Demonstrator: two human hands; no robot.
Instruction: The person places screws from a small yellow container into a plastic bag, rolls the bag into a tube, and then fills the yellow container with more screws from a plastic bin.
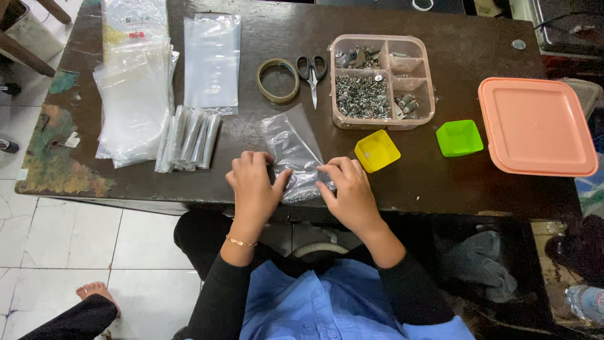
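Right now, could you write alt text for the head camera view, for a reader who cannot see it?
Both hands, left hand and right hand, press a small clear plastic bag on a dark table. Behind it lie scissors, a tape roll and a divided box of screws.

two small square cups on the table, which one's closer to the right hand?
The yellow cup, just beyond the right hand beside the clear bag. The green cup sits farther right, toward the salmon lid.
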